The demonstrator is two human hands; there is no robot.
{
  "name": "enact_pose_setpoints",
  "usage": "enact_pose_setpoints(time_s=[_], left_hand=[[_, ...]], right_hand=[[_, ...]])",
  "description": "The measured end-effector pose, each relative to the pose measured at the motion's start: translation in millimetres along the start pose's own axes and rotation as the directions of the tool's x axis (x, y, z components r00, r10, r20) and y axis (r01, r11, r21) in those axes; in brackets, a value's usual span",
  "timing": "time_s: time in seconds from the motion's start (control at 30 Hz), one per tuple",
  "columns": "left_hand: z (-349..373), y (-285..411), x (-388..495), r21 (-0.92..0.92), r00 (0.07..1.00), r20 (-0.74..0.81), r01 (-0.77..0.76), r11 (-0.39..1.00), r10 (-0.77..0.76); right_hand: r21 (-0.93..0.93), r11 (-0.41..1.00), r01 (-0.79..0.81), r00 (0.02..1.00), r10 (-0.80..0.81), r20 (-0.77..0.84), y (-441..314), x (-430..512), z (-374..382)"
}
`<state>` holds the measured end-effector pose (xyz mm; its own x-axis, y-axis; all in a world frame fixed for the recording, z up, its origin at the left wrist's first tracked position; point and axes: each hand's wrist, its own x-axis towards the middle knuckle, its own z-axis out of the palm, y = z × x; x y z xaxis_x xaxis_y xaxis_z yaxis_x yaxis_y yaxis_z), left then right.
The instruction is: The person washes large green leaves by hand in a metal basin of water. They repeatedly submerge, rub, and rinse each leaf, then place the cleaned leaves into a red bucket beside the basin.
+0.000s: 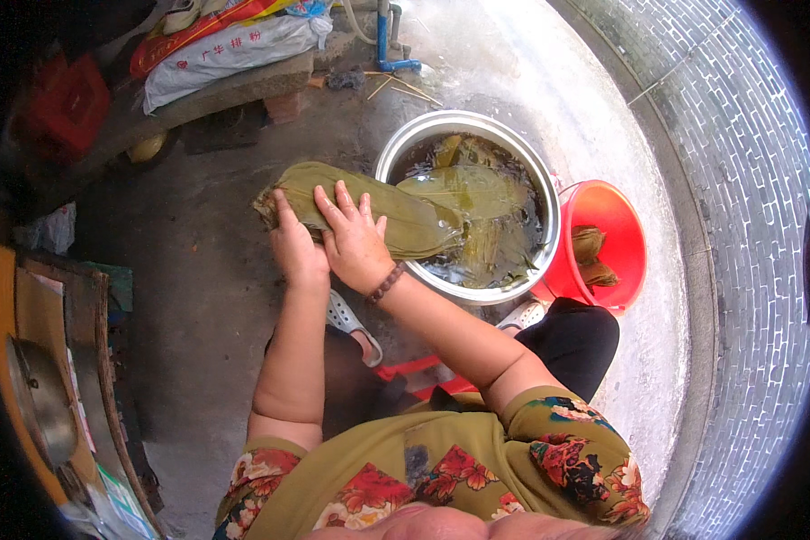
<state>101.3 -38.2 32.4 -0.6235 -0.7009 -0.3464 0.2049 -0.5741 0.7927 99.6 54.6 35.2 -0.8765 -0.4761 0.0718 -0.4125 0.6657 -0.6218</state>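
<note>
A bundle of long, wet olive-green leaves (405, 209) slants over the left rim of a round metal pot (395, 145). My left hand (295, 246) grips the bundle near its cut stem end, with the thumb on top and the other fingers hidden beneath. Lying across the upper face of the leaves is my right hand (359, 246), palm down, its fingers spread. A dark beaded bracelet (386, 283) circles the right wrist. The leaf tips reach over the pot, where more leaves (472, 189) soak in dark water.
A red bucket (628, 236) with folded leaf bundles (588, 244) stands against the pot's right side. White sacks (236, 57) lie on a stone ledge (256, 88). Blue pipe (383, 40) rises behind. A brick-patterned wall (749, 223) curves along the right.
</note>
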Motion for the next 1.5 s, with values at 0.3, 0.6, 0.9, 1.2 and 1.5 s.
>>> enact_pose_setpoints(time_s=[0.3, 0.6, 0.9, 1.2, 1.5], left_hand=[[4, 0, -6, -0.078, 1.0, -0.03, -0.001, 0.997, -0.002], [6, 17, -6, -0.101, 0.998, -0.06, -0.033, 0.994, 0.027], [4, 12, 8, -0.068, 0.997, -0.073, -0.043, 0.997, 0.037], [3, 17, 13, -0.127, 0.997, -0.058, -0.058, 0.99, 0.051], [0, 15, 15, -0.191, 0.999, 0.001, -0.034, 0.981, 0.035]], right_hand=[[0.08, 0.994, 0.076, 0.99, -0.085, 0.115, 31, -4, 0], [-0.423, 0.904, -0.064, 0.824, 0.287, 0.489, 178, -41, -57], [-0.568, 0.818, 0.088, 0.921, 0.15, 0.359, 248, 10, -68], [-0.497, 0.86, -0.118, 0.93, 0.271, 0.248, 314, 28, -92], [0.222, 0.964, -0.15, 0.809, -0.009, 0.588, 254, 45, -203]])
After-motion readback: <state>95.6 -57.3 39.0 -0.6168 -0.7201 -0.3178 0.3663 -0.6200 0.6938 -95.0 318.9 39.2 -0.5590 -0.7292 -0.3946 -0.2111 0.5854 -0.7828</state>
